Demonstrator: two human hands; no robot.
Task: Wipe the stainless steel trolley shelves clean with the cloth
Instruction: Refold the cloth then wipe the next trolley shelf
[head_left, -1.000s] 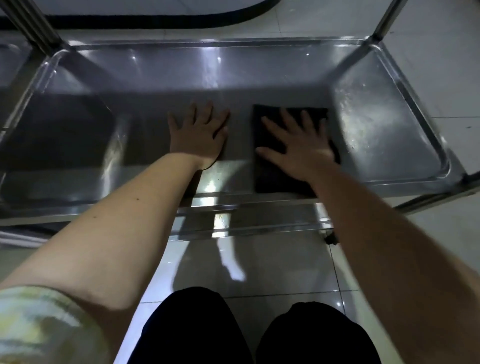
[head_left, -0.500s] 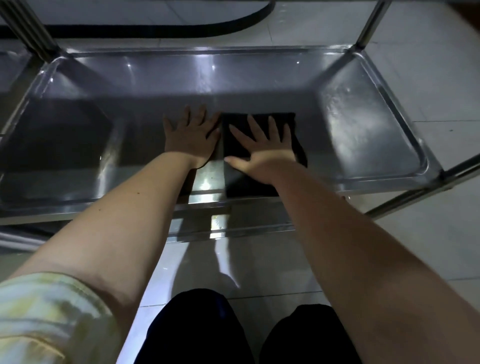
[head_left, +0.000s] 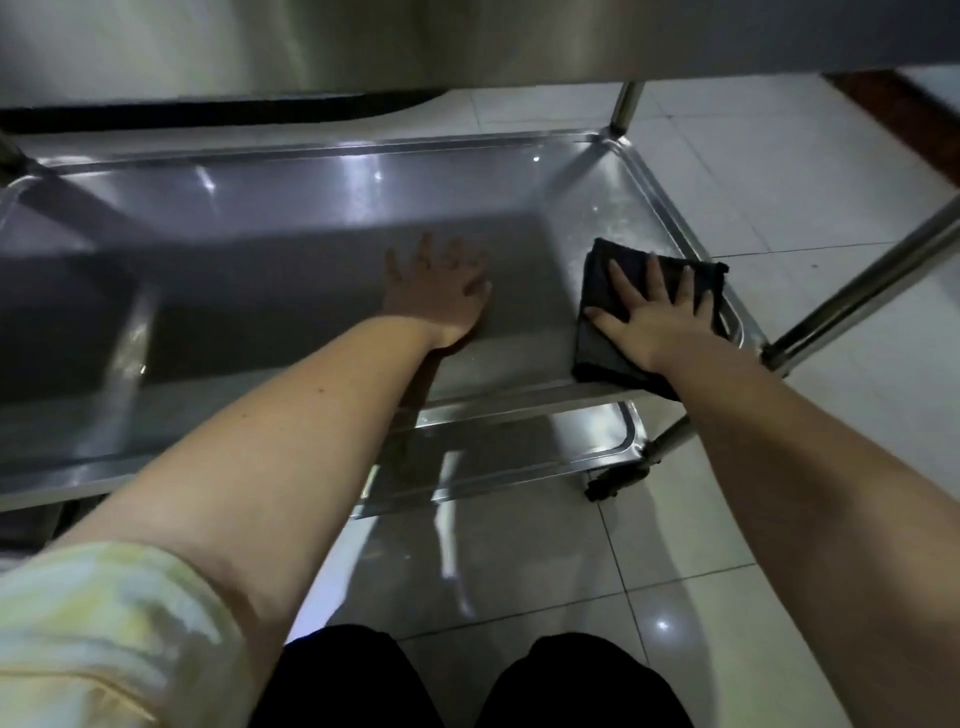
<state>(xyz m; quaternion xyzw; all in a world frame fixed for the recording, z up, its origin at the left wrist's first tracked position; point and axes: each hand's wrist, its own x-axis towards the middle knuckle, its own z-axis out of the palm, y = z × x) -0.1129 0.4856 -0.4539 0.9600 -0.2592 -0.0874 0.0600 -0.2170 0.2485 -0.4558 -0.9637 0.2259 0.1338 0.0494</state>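
Observation:
The stainless steel trolley's middle shelf (head_left: 291, 208) fills the upper half of the view, a shallow tray with a raised rim. A dark folded cloth (head_left: 597, 332) lies at the shelf's near right corner, partly over the rim. My right hand (head_left: 652, 322) presses flat on the cloth with fingers spread. My left hand (head_left: 439, 296) rests flat on the bare shelf to the left of the cloth, fingers spread, holding nothing.
A lower shelf (head_left: 519, 457) shows under the near edge. An upper shelf (head_left: 467, 41) overhangs the top of the view. Steel posts stand at the far right corner (head_left: 626, 111) and near right (head_left: 857, 291). A caster (head_left: 615, 478) sits on the white tiled floor.
My right hand slid the cloth left toward my left hand, then right to the shelf's near right corner. My left hand stayed flat on the shelf. The view tilted and shifted.

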